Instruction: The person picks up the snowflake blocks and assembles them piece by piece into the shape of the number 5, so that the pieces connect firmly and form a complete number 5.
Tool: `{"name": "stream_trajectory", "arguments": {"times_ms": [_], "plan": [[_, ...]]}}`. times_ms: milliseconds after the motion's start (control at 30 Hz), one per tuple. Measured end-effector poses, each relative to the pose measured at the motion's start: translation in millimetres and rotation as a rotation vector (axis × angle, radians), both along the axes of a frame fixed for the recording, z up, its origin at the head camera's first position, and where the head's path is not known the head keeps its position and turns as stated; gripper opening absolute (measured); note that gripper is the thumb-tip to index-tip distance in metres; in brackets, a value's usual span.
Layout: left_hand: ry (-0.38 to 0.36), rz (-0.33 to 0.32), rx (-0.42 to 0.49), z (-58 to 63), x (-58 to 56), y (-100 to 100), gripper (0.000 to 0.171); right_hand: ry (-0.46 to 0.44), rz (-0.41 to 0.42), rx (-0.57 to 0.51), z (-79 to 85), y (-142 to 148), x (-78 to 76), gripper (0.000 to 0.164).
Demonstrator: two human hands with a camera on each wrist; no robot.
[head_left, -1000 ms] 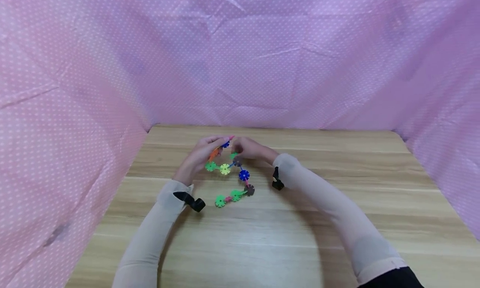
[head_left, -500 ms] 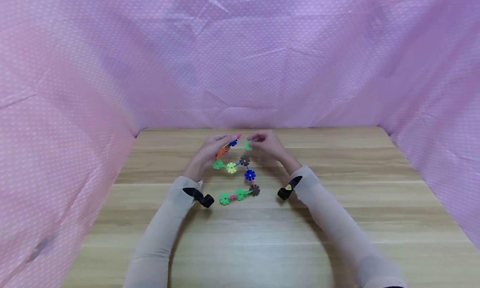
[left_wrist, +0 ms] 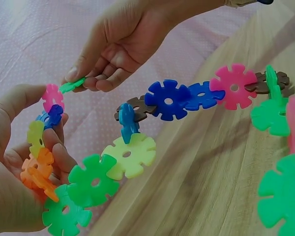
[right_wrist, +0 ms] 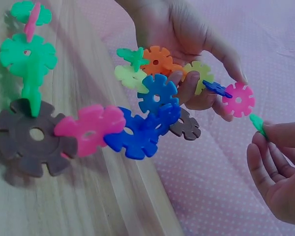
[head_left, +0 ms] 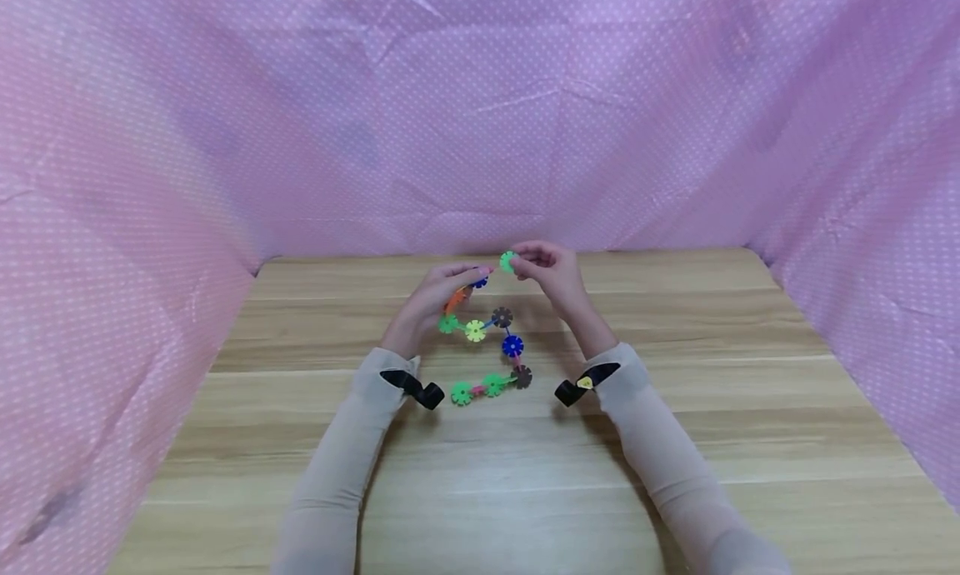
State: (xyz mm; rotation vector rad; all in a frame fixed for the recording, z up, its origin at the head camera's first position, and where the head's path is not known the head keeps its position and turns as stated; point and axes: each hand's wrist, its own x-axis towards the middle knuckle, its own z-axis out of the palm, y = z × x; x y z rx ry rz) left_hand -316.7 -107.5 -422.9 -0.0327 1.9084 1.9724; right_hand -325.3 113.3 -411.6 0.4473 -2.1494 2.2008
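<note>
My left hand (head_left: 437,298) holds one end of a chain of notched plastic snowflake discs (head_left: 475,332), with orange and yellow discs against its fingers. At the chain's tip is a pink snowflake disc (right_wrist: 238,100), fixed into a blue one (left_wrist: 50,117) and touched by the thumb. Between the thumb and fingers of my right hand (head_left: 553,277) a loose green snowflake disc (head_left: 507,262) is pinched. Its edge is very close to the pink disc; whether they touch I cannot tell. From the left hand the chain bends through green, pale yellow, brown and blue discs.
The chain's other end, with a green disc (head_left: 461,393), lies toward the front of the wooden table (head_left: 525,483). A pink dotted cloth (head_left: 480,142) hangs behind the table and along its sides. Each wrist wears a black strap with a small camera (head_left: 430,395).
The right hand has lifted the green disc away from near the brown disc, up and back toward the chain's pink tip. The left hand keeps holding the chain.
</note>
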Motion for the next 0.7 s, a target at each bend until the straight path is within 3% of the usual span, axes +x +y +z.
{"name": "stream_trajectory", "arguments": {"times_ms": [333,700], "plan": [[-0.009,0.018,0.030,-2.7,0.1,3.3,0.040,0.045,-0.011,0.028,0.3,-4.3,3.5,0.025],[0.084,-0.045,0.017,-2.6,0.4,3.3,0.045,0.074,-0.007,0.079,5.8,-3.7,7.5,0.022]]}}
